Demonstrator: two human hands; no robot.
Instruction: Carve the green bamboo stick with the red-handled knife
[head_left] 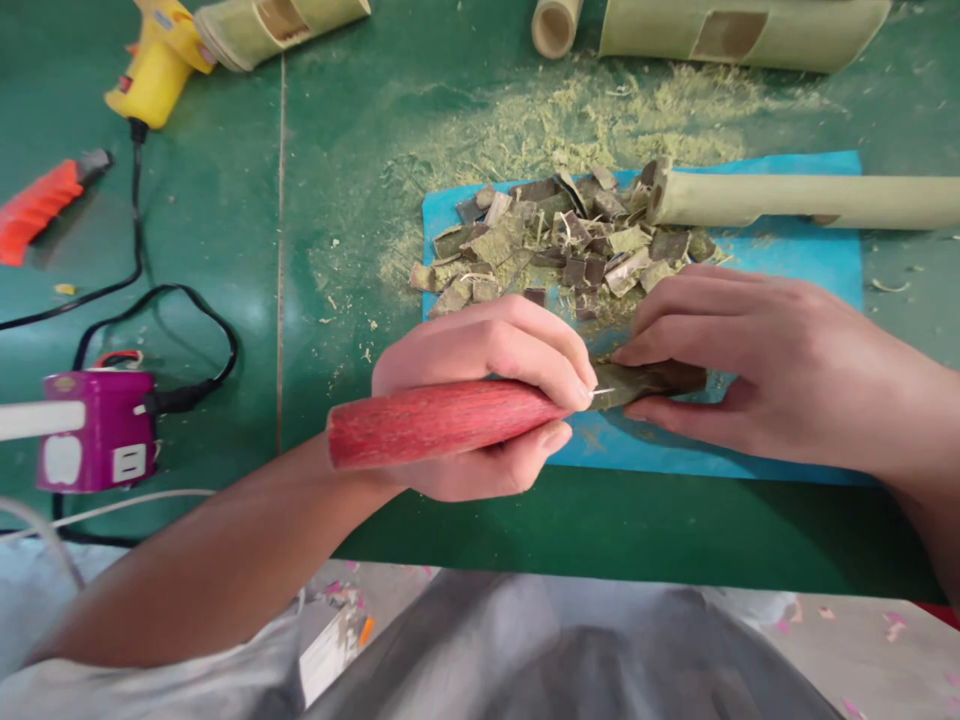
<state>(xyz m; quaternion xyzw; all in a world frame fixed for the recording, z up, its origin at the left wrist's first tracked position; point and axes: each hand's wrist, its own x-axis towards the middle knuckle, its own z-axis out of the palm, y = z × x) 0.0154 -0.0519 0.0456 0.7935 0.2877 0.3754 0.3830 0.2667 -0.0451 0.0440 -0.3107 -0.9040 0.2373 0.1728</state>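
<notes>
My left hand (487, 400) is closed round the red wooden handle (442, 425) of a tool with a thin metal tip; whether it is an awl or a narrow blade, I cannot tell. That tip meets a dark, curved piece (652, 385) that looks like bamboo sheath, lying over a blue mat (795, 270). My right hand (772, 365) grips this dark piece between thumb and fingers from the right, hiding part of it. Just beyond both hands, a heap of cut scraps (555, 240) covers the mat.
A long bamboo tube (810, 197) crosses the mat's right side. Bamboo sections (750, 30) with cut-out windows lie at the back. On the left are a yellow glue gun (154, 70), an orange-handled cutter (45, 205) and a purple power adapter (97, 430) with cords. Greenish sawdust (570, 115) coats the table.
</notes>
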